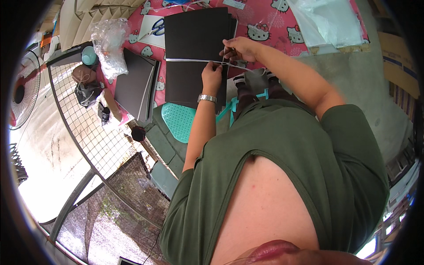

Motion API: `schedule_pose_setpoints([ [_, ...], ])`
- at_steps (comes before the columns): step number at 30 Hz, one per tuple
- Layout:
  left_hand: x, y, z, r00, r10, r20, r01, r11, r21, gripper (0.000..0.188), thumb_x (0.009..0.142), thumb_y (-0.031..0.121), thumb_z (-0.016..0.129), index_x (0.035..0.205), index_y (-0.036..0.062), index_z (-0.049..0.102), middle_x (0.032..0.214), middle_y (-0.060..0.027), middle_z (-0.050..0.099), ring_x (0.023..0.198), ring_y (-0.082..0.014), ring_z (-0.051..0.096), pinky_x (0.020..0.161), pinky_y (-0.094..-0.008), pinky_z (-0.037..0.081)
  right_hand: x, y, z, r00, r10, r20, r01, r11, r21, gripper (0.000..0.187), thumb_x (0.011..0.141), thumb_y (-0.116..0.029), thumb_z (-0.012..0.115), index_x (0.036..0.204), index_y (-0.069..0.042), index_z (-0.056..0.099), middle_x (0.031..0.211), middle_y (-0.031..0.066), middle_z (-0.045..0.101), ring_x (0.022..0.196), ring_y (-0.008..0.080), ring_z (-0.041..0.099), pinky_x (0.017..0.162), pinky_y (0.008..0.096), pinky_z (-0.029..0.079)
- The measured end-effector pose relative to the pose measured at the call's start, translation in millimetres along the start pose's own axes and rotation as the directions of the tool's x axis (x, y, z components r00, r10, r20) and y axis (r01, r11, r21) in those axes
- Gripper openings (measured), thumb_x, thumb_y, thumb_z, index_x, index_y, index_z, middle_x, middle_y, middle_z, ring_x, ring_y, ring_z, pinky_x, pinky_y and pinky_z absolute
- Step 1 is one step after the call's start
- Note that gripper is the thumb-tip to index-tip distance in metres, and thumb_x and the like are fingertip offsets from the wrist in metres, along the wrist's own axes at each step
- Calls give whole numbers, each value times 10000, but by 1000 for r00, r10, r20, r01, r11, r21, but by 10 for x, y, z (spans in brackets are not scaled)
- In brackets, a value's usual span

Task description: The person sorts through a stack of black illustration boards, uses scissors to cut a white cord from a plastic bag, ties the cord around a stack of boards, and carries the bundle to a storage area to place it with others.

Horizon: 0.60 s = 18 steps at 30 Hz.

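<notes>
A stack of large black sheets [194,35] lies in front of me, with a white string [187,60] running across its middle. At the stack's right edge, my left hand [212,78] presses its fingertips together on the string, close to where the strands cross. Just beyond and to the right, my right hand [240,48] has its fingers curled round a raised strand. A loose tail of string [247,69] trails off to the right. The fingers partly cover the crossing, so I cannot tell whether it is knotted.
Blue-handled scissors [157,29] lie on white paper left of the stack. Farther left are a second black stack [132,84] and a crumpled clear plastic bag [109,46]. Plastic sheets [324,22] cover the pink cloth's right side. A teal stool [176,121] stands below; a fan [20,95] is far left.
</notes>
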<state>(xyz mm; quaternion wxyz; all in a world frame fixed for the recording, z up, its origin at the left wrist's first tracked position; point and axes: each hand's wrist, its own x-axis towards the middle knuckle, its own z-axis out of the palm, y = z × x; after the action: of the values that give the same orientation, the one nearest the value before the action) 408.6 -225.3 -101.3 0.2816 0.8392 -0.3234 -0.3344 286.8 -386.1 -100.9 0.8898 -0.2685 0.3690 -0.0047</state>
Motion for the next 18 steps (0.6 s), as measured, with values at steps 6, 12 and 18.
schedule_pose_setpoints([
  [6, -56, 56, -53, 1000, 14, -20, -9, 974, 224, 208, 780, 196, 645, 809, -10, 643, 807, -210, 665, 811, -379, 640, 745, -440, 498, 160, 381, -288, 923, 79, -378, 104, 892, 440, 161, 983, -247, 475, 860, -146, 495, 730, 20, 511, 537, 123, 454, 475, 286, 377],
  [12, -84, 126, -79, 1000, -4, -14, 7, 966, 259, 216, 782, 200, 651, 814, -13, 644, 786, -202, 663, 795, -379, 640, 734, -441, 502, 320, 282, -272, 875, 177, -451, 134, 806, 577, 204, 989, -247, 464, 842, -109, 431, 671, 39, 471, 485, 110, 357, 469, 276, 319],
  [18, -93, -84, -225, 979, -98, 180, 127, 979, -160, 205, 825, 188, 661, 875, -10, 649, 713, -89, 653, 650, -191, 611, 620, -310, 484, 7, 335, -264, 883, -185, -431, 152, 982, -111, 364, 889, -323, 625, 1050, -34, 475, 811, 91, 572, 613, 155, 523, 515, 310, 432],
])
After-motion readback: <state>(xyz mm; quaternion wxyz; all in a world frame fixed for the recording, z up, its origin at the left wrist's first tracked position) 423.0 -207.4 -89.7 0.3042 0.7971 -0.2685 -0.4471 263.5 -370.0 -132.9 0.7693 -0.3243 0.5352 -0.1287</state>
